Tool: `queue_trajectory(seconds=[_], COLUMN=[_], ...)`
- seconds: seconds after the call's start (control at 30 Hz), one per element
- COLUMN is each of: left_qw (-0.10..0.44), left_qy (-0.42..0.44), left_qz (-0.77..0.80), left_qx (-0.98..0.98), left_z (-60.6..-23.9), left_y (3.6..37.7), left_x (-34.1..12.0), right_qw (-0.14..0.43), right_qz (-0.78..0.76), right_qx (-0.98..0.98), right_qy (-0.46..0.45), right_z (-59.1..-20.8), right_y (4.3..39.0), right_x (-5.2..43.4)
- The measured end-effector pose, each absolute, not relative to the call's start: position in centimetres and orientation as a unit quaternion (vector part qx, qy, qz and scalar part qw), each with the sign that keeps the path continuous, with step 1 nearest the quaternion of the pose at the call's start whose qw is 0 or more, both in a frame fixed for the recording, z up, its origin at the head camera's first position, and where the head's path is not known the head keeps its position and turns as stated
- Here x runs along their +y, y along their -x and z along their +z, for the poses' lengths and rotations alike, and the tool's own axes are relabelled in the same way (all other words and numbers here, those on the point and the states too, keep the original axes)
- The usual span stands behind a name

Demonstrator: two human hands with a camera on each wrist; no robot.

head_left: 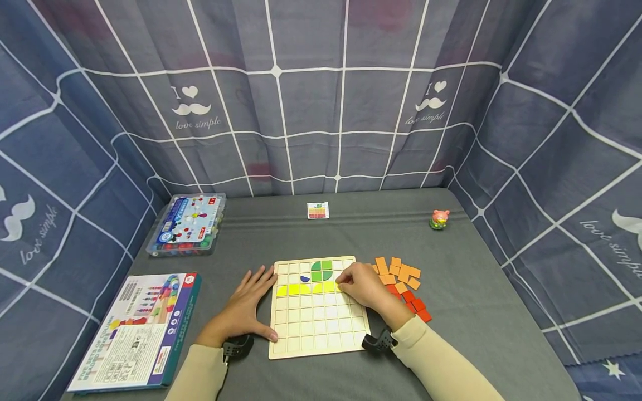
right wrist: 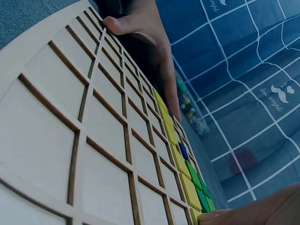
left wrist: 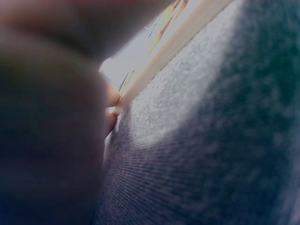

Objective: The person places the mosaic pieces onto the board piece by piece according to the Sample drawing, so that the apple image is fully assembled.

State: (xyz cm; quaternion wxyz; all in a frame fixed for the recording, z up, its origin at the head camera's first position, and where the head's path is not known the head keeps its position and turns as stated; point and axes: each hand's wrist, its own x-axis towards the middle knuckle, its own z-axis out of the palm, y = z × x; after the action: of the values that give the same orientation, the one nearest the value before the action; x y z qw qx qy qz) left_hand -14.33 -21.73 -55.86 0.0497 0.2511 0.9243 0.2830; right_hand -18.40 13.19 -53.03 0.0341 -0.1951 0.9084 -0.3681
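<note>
Wooden grid board (head_left: 316,328) lying flat on the grey cloth-covered table (head_left: 476,312), directly before the person. The board is pale, divided by dark grooves into square cells. One row holds yellow tiles (head_left: 301,289) running from the left edge toward the right; above them sit green pieces (head_left: 321,270) and a small blue half-round piece (head_left: 304,278). The lower rows are bare wood.

Right hand (head_left: 362,286) rests on the board's right part, fingers curled, the tips pressing at the right end of the yellow row; whether they pinch a tile cannot be told. Left hand (head_left: 246,303) lies flat on the table with straight, spread fingers, the thumb against the board's left edge.

Just right of the board lies a loose pile of orange tiles (head_left: 398,271), with red tiles (head_left: 416,306) nearer the person. Farther back: a small card (head_left: 317,210) and a pig figurine (head_left: 439,219). At left, a clear plastic box (head_left: 186,224) and a printed game box (head_left: 137,331).
</note>
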Motion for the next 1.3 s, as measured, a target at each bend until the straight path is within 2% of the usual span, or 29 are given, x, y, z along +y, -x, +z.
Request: queue_trajectory(seconds=[0.27, 0.47, 0.87, 1.07, 1.3], left_qw=[0.047, 0.043, 0.035, 0.046, 0.045], left_qy=[-0.251, -0.256, -0.259, -0.256, -0.258], left_qz=[0.286, 0.288, 0.295, 0.292, 0.291], left_qx=[0.924, 0.922, 0.919, 0.920, 0.920], left_z=[-56.0, -56.1, -56.4, -56.1, -55.9], left_y=[14.3, 14.4, 14.2, 14.2, 14.3], left_x=[-21.8, -21.9, -22.0, -22.0, -21.9], right_qw=[0.006, 0.009, 0.016, 0.032, 0.011], right_qz=[-0.362, -0.392, -0.336, -0.307, -0.297], right_qx=[0.911, 0.901, 0.933, 0.937, 0.935], right_qy=[0.198, 0.184, 0.128, 0.164, 0.192], right_z=[-53.1, -52.5, -51.7, -52.2, -52.7], right_y=[18.2, 18.7, 22.7, 23.6, 23.7], right_x=[13.3, 14.3, 21.0, 23.0, 23.5])
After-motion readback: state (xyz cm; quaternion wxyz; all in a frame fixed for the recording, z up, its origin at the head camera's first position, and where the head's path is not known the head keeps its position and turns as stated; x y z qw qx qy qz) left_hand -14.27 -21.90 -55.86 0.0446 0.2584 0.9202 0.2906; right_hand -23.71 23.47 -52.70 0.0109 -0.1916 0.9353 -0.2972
